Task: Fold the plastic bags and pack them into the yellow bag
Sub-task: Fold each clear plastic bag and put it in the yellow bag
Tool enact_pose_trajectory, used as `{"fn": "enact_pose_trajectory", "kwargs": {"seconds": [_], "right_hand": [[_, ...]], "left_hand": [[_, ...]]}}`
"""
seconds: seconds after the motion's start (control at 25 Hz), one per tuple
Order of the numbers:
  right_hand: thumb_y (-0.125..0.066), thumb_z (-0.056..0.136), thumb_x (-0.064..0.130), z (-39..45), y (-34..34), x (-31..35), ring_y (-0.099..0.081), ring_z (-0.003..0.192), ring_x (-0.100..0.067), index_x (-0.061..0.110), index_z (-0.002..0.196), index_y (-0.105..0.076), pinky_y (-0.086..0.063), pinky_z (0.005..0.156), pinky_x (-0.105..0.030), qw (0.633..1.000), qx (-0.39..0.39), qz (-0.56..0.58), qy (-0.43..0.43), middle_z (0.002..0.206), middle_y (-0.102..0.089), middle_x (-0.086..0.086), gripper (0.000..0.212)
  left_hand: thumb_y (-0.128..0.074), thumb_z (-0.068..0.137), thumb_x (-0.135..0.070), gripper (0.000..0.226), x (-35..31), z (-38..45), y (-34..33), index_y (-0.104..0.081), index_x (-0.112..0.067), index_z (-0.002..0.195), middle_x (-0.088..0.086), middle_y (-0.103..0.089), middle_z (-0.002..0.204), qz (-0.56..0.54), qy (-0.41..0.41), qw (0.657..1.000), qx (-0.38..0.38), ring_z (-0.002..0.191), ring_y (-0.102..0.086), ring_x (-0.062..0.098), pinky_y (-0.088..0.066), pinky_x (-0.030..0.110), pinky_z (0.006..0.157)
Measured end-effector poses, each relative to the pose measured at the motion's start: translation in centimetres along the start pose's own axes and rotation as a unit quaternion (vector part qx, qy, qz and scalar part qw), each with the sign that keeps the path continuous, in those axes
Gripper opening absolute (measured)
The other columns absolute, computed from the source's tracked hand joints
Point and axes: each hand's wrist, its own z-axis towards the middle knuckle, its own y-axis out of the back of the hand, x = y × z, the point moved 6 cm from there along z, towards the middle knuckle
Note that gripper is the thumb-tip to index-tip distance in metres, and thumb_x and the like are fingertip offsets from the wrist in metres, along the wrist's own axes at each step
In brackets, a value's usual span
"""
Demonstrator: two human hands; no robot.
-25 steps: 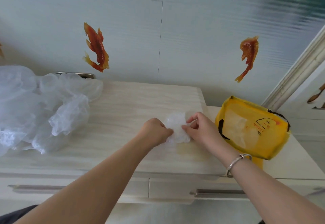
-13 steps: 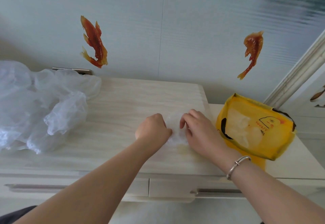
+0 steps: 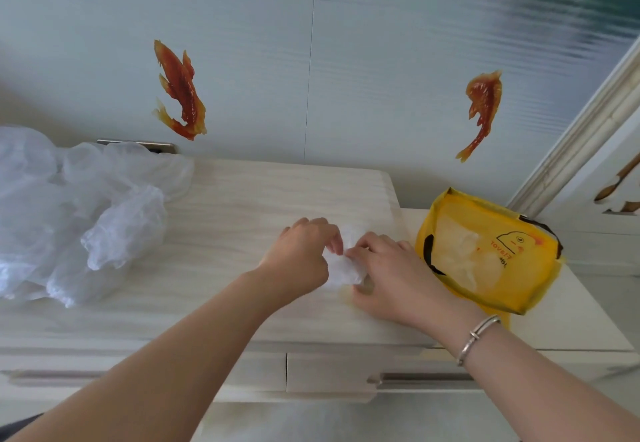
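Observation:
A small clear plastic bag (image 3: 343, 270), folded into a tight bundle, lies on the pale wooden cabinet top (image 3: 242, 199). My left hand (image 3: 303, 256) pinches its left side with curled fingers. My right hand (image 3: 389, 273) grips its right side, thumb underneath. The yellow bag (image 3: 485, 251) with a duck print lies open just right of my right hand, with folded clear bags showing inside. A loose heap of crumpled clear plastic bags (image 3: 76, 213) sits at the far left of the top.
The cabinet stands against a pale wall with two orange fish stickers (image 3: 180, 91). Drawers with metal handles (image 3: 419, 377) run below the front edge. A lower white surface (image 3: 571, 320) carries the yellow bag, beside a white door frame (image 3: 588, 122) at right.
Both hands have closed in on the small bag, bunching it tighter. My left fingers have lifted and now pinch its top, while my right thumb has slid under it.

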Motion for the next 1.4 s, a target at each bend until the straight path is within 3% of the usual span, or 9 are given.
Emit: {"fn": "enact_pose_trajectory", "kwargs": {"seconds": [0.2,0.44,0.56,0.68,0.8,0.96,1.2,1.32,1.4], "right_hand": [[-0.051,0.087,0.030,0.4,-0.3,-0.5,-0.046,0.114,-0.012,0.030,0.125,-0.054,-0.033,0.091,-0.029,0.997,-0.043,0.057,-0.040,0.117,-0.049,0.012,0.039],[-0.055,0.083,0.043,0.7,-0.6,-0.9,-0.043,0.110,-0.013,0.025,0.119,-0.048,-0.032,0.089,-0.032,0.999,-0.018,0.029,-0.042,0.113,-0.049,0.010,0.042],[-0.054,0.088,0.030,1.6,-0.7,-2.1,-0.051,0.088,-0.019,0.015,0.082,-0.057,-0.038,0.073,-0.032,0.983,-0.053,0.151,-0.094,0.087,-0.053,0.003,0.016],[-0.056,0.092,0.030,2.3,-1.5,-4.1,-0.042,0.059,-0.016,0.012,0.063,-0.048,-0.027,0.053,-0.029,0.931,-0.050,0.314,-0.177,0.061,-0.044,-0.002,0.035],[-0.056,0.093,0.033,2.9,-2.1,-4.7,-0.044,0.057,-0.014,0.013,0.067,-0.050,-0.032,0.054,-0.029,0.913,-0.072,0.346,-0.205,0.060,-0.046,0.002,0.033],[-0.052,0.093,0.039,3.9,-2.9,-5.2,-0.057,0.069,-0.019,0.018,0.077,-0.053,-0.049,0.067,-0.040,0.924,-0.093,0.285,-0.238,0.069,-0.058,0.004,0.026],[-0.053,0.094,0.025,3.7,-1.3,-3.4,-0.052,0.078,-0.023,0.019,0.102,-0.035,-0.041,0.063,-0.037,0.968,-0.191,0.106,-0.124,0.089,-0.052,-0.001,0.021],[-0.053,0.087,0.005,3.8,-0.9,-2.6,-0.049,0.074,-0.023,0.020,0.104,-0.041,-0.044,0.063,-0.038,0.976,-0.189,0.082,-0.069,0.090,-0.048,-0.001,0.026],[-0.052,0.089,0.005,3.9,-1.0,-2.6,-0.051,0.074,-0.022,0.019,0.104,-0.048,-0.043,0.063,-0.036,0.978,-0.175,0.099,-0.061,0.090,-0.048,0.001,0.022]], "left_hand": [[-0.063,0.073,-0.029,0.033,0.1,-0.7,-1.0,-0.058,-0.028,0.106,-0.013,-0.055,0.107,0.007,0.019,0.998,0.062,0.099,-0.051,0.012,-0.044,0.030,0.087],[-0.054,0.083,-0.019,0.013,0.9,0.4,-0.5,-0.064,-0.021,0.092,-0.003,-0.063,0.091,-0.042,0.089,0.995,-0.002,0.086,-0.059,0.021,-0.045,0.028,0.069],[-0.055,0.086,-0.022,0.016,1.5,1.3,-0.7,-0.059,-0.017,0.071,0.000,-0.058,0.072,-0.080,0.116,0.990,0.002,0.070,-0.054,0.020,-0.040,0.027,0.061],[-0.056,0.089,-0.025,0.022,2.4,2.0,-1.2,-0.058,-0.016,0.070,-0.002,-0.056,0.065,-0.132,0.159,0.978,-0.018,0.059,-0.050,0.013,-0.034,0.023,0.050],[-0.058,0.089,-0.025,0.016,3.0,2.5,-1.4,-0.058,-0.017,0.075,0.003,-0.064,0.075,-0.157,0.192,0.967,-0.063,0.064,-0.055,0.020,-0.037,0.023,0.053],[-0.054,0.090,-0.027,0.015,3.2,2.9,-1.9,-0.054,-0.019,0.078,0.002,-0.067,0.074,-0.123,0.219,0.965,-0.080,0.069,-0.061,0.025,-0.049,0.029,0.062],[-0.042,0.099,-0.025,0.021,1.4,2.7,-0.9,-0.040,-0.015,0.117,0.005,-0.062,0.104,0.130,0.132,0.977,-0.107,0.097,-0.058,0.030,-0.039,0.033,0.071],[-0.045,0.095,-0.013,0.012,0.4,2.8,-0.3,-0.046,-0.015,0.107,0.000,-0.056,0.099,0.085,0.038,0.983,-0.155,0.093,-0.055,0.025,-0.039,0.032,0.076],[-0.047,0.092,-0.014,0.008,0.0,3.0,-0.4,-0.052,-0.015,0.098,-0.004,-0.054,0.088,0.021,-0.004,0.990,-0.142,0.087,-0.054,0.023,-0.039,0.032,0.075]]}}
